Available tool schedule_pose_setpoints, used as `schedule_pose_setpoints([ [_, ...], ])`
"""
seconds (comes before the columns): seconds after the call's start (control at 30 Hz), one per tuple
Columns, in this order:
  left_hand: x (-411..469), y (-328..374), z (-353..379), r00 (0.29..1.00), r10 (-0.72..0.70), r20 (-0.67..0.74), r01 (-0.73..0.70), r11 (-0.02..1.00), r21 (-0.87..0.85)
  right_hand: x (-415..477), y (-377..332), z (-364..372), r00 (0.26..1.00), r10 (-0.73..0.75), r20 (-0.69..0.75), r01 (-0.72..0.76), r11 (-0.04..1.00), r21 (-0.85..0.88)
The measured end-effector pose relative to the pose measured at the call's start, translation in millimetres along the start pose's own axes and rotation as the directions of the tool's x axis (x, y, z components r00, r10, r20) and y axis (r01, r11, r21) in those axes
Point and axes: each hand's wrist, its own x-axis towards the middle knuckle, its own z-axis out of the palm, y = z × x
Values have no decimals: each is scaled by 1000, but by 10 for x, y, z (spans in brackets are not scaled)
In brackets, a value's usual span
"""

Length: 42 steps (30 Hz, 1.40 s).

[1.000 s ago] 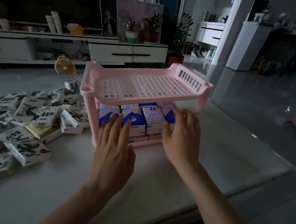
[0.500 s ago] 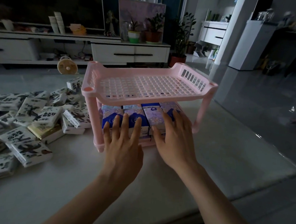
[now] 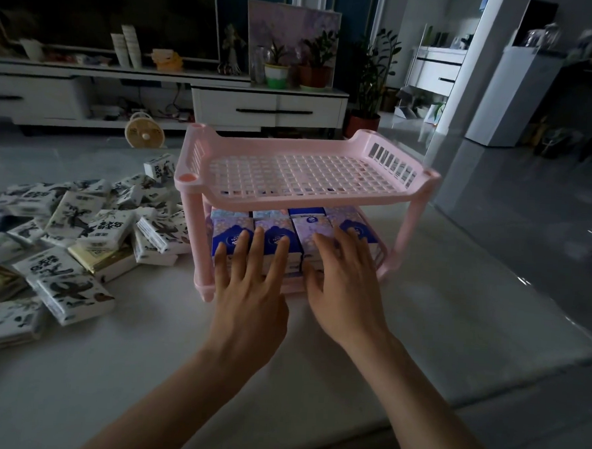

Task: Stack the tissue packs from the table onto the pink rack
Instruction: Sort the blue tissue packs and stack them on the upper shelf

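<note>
A pink two-tier rack (image 3: 304,176) stands on the white table (image 3: 143,370). Its top shelf holds nothing. Its lower shelf carries several blue and purple tissue packs (image 3: 308,226) in rows. My left hand (image 3: 250,283) lies flat with straight, spread fingers against the front of the left packs. My right hand (image 3: 344,281) presses the right packs the same way, fingers straight. A heap of several white packs with black ink prints (image 3: 78,226) lies on the table left of the rack, with gold-wrapped packs (image 3: 97,255) among them.
The table's right edge (image 3: 490,279) drops to a glossy grey floor. A small round fan (image 3: 144,134) sits on the floor beyond the table. A white TV cabinet (image 3: 270,108) with potted plants lines the far wall.
Both hands moved forward and closer together, from in front of the rack to flat against the packs on the lower shelf. The view shifted slightly nearer.
</note>
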Motion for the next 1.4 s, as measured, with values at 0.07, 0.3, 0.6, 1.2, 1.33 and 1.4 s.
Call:
schedule_pose_setpoints([
  [0.07, -8, 1, 3, 1000, -13, 7, 13, 1000, -18, 3, -11, -25, 1000, 3, 17, -4, 1000, 19],
  [0.3, -327, -56, -313, 991, 130, -23, -131, 948, -290, -116, -74, -185, 995, -27, -99, 54, 957, 285],
  [0.6, -954, -1083, -904, 987, 147, -72, -163, 907, -387, -375, -443, -363, 974, 9, -226, 114, 844, 524],
  [1.2, -1357, -2720, -1639, 971, -237, -27, 217, 927, -306, -232, -2329, 561, 935, -247, 253, 23, 756, 654],
  [1.33, -1435, -3013, -1802, 844, -521, -126, 437, 804, -403, 30, -3016, 859, 898, -342, 276, 64, 723, 687],
  [1.4, -1430, -3122, -1880, 767, -626, -139, 527, 739, -420, 176, -3363, 1044, 876, -371, 309, 60, 718, 694],
])
